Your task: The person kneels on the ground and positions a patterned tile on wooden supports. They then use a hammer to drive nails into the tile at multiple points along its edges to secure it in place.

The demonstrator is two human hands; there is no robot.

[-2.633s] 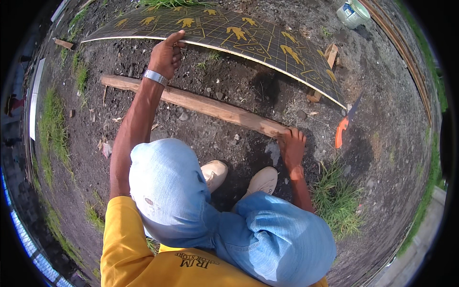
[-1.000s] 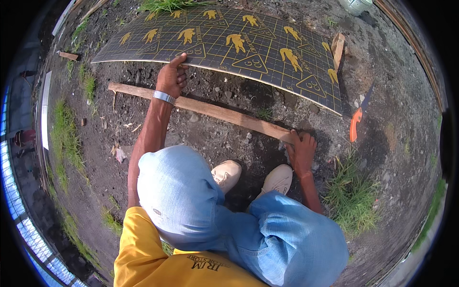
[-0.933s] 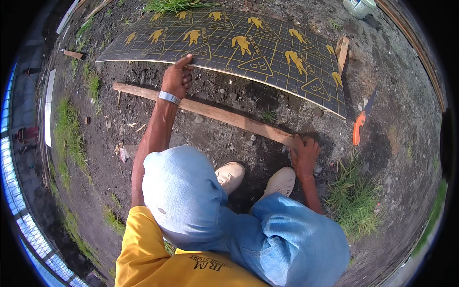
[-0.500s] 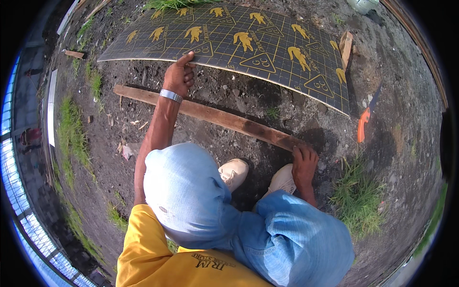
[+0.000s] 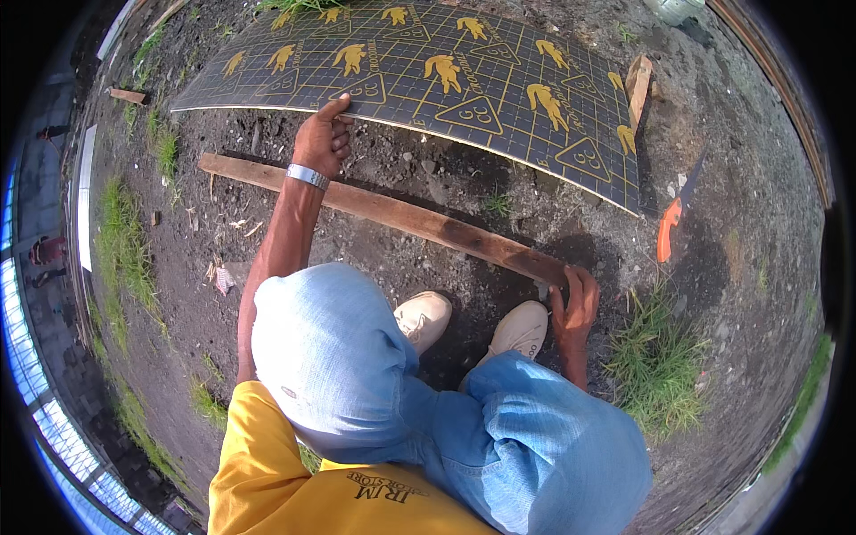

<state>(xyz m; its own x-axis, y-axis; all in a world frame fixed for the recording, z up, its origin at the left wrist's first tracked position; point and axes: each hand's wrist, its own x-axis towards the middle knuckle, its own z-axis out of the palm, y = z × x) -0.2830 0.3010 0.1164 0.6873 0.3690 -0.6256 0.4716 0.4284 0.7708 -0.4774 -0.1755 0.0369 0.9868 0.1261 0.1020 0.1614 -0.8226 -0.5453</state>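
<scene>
A large dark sheet [image 5: 401, 100], seemingly plywood, with a yellow grid and animal figures, lies across the far side, its near edge raised off the ground. My left hand [image 5: 323, 141] is closed on that edge, thumb on top and fingers curled underneath. Between the sheet and my shoes, a long brown wooden plank [image 5: 428, 221] runs slantwise over the soil. At the plank's right end is my right hand [image 5: 578, 308], its fingers bent over the tip and its thumb on the near side.
A handsaw with an orange handle [image 5: 668, 234] lies right of the sheet. A short wood piece [image 5: 638, 89] touches the sheet's right edge. Grass tufts [image 5: 664, 361] grow beside my right hand. My shoes [image 5: 520, 330] stand on dark, uneven soil. A small wood offcut [image 5: 127, 95] lies far left.
My right hand has shifted from lying over the plank's end to gripping around its tip. My left hand keeps its hold on the sheet. The whole view has drifted slightly.
</scene>
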